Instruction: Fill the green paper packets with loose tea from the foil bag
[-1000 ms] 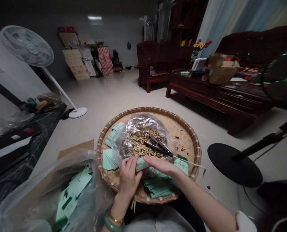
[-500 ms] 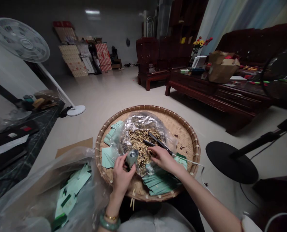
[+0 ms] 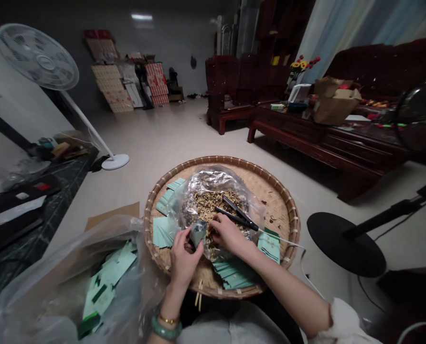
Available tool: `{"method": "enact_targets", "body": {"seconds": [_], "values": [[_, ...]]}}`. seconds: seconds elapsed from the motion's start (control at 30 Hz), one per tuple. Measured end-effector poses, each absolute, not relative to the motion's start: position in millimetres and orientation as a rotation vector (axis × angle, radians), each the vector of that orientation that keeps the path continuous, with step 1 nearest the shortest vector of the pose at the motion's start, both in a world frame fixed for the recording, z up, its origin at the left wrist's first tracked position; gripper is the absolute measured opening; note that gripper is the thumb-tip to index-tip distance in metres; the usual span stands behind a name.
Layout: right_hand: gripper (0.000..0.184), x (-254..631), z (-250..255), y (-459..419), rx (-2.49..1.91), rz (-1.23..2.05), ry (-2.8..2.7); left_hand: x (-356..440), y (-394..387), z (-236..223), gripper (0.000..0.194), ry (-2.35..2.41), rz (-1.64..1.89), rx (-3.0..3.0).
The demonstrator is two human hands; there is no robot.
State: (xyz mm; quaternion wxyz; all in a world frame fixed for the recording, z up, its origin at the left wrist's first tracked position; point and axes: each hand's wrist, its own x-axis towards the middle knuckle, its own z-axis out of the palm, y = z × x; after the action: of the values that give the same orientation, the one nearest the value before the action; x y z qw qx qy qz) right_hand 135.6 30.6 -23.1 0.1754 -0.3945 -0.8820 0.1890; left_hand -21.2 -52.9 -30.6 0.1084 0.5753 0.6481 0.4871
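My left hand (image 3: 184,253) grips a small pale-green pouch (image 3: 197,231), held upright with its silvery mouth open. Just to its right, my right hand (image 3: 230,235) bends its fingers down at the loose dried mix (image 3: 210,204); the fingertips are partly hidden and I cannot make out what they hold. The mix is brown and tan, inside an open clear plastic bag (image 3: 213,176) on a round woven bamboo tray (image 3: 270,191). A black hair straightener (image 3: 239,215) lies across the bag, its jaws apart. Fanned green pouches (image 3: 234,273) lie under my right forearm.
More flat pouches (image 3: 162,232) lie along the tray's left, and another stack (image 3: 269,246) at its right. A big clear bag (image 3: 134,282) of pouches stands at lower left. A white cord (image 3: 282,241) crosses the tray's right rim. Fans (image 3: 115,161) stand on both sides.
The pouch went from lying flat between both hands to standing open in my left hand. My right hand moved to the mix, then left toward the pouch, its fingers more curled.
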Motion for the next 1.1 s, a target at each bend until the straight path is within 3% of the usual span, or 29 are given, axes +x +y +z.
{"method": "enact_targets", "body": {"seconds": [0.1, 0.27, 0.4, 0.77, 0.9, 1.1], "values": [[0.016, 139, -23, 37, -1.129, 0.590, -2.429, -21, -54, -32, 0.037, 1.918, 1.410, 1.695], [0.025, 141, -20, 38, -1.135, 0.573, -2.438, -19, -54, -31, 0.035, 1.914, 1.421, 1.706], [0.021, 140, -19, 39, -1.128, 0.599, -2.437, -18, -55, -30, 0.036, 1.924, 1.400, 1.730], [0.011, 165, -10, 70, -1.107, 1.169, -1.837, -13, -49, -26, 0.041, 1.905, 1.319, 1.802], [0.018, 169, 10, 73, -1.028, 1.376, -1.614, -5, -43, -22, 0.041, 1.908, 1.318, 1.824], [0.015, 160, 28, 61, -0.937, 1.081, -1.549, 7, -34, -18, 0.043, 1.927, 1.272, 1.828]]}}
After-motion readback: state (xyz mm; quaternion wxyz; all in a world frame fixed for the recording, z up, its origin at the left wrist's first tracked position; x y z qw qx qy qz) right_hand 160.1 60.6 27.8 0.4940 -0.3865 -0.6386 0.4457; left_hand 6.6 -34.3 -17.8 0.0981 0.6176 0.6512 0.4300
